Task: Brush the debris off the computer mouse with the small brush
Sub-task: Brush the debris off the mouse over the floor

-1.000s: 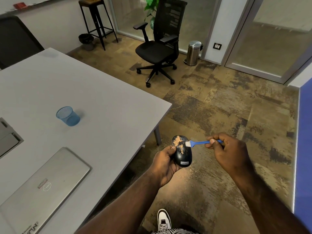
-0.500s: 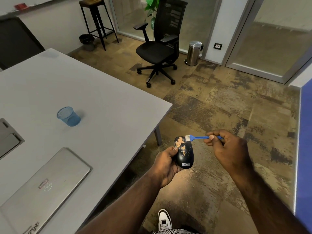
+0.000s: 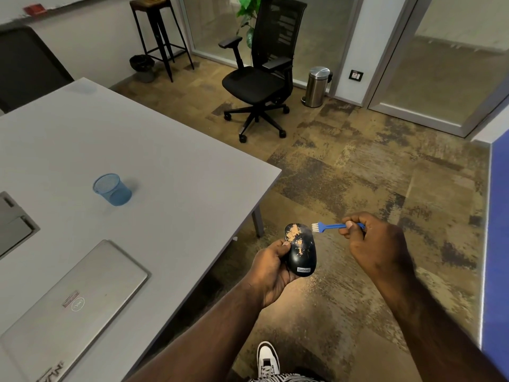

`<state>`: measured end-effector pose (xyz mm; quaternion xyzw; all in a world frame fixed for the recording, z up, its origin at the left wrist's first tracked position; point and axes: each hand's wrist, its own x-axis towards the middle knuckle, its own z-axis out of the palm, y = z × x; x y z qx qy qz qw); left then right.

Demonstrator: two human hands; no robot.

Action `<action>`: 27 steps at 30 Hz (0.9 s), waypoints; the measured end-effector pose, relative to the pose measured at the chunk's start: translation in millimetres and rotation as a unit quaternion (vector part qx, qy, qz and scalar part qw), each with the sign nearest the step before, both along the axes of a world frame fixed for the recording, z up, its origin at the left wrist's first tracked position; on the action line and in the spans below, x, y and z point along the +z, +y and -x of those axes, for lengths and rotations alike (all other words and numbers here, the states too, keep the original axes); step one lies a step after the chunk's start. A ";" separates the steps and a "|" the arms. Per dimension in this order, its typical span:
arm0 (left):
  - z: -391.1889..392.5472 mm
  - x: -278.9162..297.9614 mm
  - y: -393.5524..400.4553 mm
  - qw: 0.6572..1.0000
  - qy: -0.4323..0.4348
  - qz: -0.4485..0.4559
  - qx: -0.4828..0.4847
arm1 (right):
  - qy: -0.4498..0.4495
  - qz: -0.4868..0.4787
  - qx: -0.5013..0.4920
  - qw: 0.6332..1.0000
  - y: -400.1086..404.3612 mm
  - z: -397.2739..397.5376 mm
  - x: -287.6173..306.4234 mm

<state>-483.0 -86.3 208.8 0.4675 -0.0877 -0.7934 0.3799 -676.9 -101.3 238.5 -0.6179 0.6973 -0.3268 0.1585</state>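
Black computer mouse (image 3: 300, 250), speckled with orange debris (image 3: 294, 235), gripped in my left hand (image 3: 271, 274); my right hand (image 3: 370, 244) fingers pinch the small brush (image 3: 329, 226), bristles just beside the mouse's front edge.

The left hand (image 3: 271, 274) holds a black computer mouse (image 3: 300, 250) in the air, beyond the right edge of the grey bench (image 3: 170, 172). Orange debris (image 3: 294, 235) lies on its front part. The right hand (image 3: 377, 244) pinches a small blue brush (image 3: 329, 226), its white bristles just beside the mouse's front right edge. On the bench stand a blue mesh cup (image 3: 112, 189) and a closed laptop (image 3: 68, 304).
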 end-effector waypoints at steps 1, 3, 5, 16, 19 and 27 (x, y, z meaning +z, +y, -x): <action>0.1 -0.2 0.0 1.000 0.001 -0.001 0.001 | -0.015 0.007 0.001 1.000 0.2 0.5 0.8; 0.2 -0.4 -0.7 1.000 0.002 -0.002 0.004 | -0.037 0.019 0.026 0.999 1.8 -2.2 3.8; -0.1 -0.5 -1.6 1.000 0.001 -0.001 0.001 | -0.020 0.017 0.049 0.998 3.9 -5.5 4.4; -1.7 -3.9 -5.0 1.000 0.002 0.011 0.008 | -0.040 -0.001 0.044 0.998 4.5 9.3 -1.1; -3.2 -3.7 -3.4 1.000 0.012 0.003 0.006 | -0.027 -0.001 -0.003 1.000 2.2 15.8 -3.6; -3.4 -4.3 -3.8 1.000 0.023 0.000 0.014 | -0.044 0.008 0.031 0.999 7.8 13.9 -3.2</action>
